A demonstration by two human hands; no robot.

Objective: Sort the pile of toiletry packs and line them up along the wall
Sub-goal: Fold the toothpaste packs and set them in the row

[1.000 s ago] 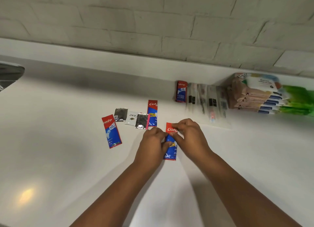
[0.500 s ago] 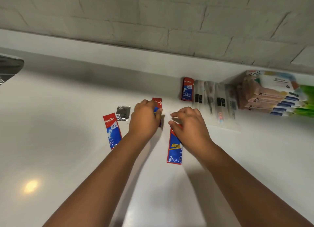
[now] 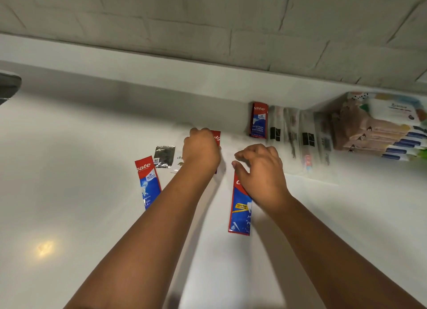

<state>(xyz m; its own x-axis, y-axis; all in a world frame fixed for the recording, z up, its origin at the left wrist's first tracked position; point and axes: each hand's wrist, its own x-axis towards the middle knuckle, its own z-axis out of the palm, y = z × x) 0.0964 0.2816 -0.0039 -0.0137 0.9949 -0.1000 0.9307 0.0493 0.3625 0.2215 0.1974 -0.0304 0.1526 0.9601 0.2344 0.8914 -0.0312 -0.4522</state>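
Note:
Several red-and-blue toothpaste sachets lie on the white counter (image 3: 69,170). My left hand (image 3: 201,151) is curled over one toothpaste sachet (image 3: 217,137), of which only a red corner shows. My right hand (image 3: 261,170) rests with fingers apart on the top end of a second toothpaste sachet (image 3: 240,209), which lies flat and points toward me. A third toothpaste sachet (image 3: 147,184) lies to the left. Beside it are a silver-black sachet (image 3: 164,156) and a white sachet (image 3: 178,164), partly hidden by my left wrist.
Along the wall ledge a toothpaste sachet (image 3: 258,120) leans upright, then a row of clear toothbrush packs (image 3: 300,142), then a stack of wipe packs (image 3: 381,133) at the right. A dark metal object (image 3: 9,87) juts in at the left edge.
My left hand let go of the shared sachet, moved up and left, and closed over the sachet near the small packs. My right hand stayed on the lower sachet, now lying flat.

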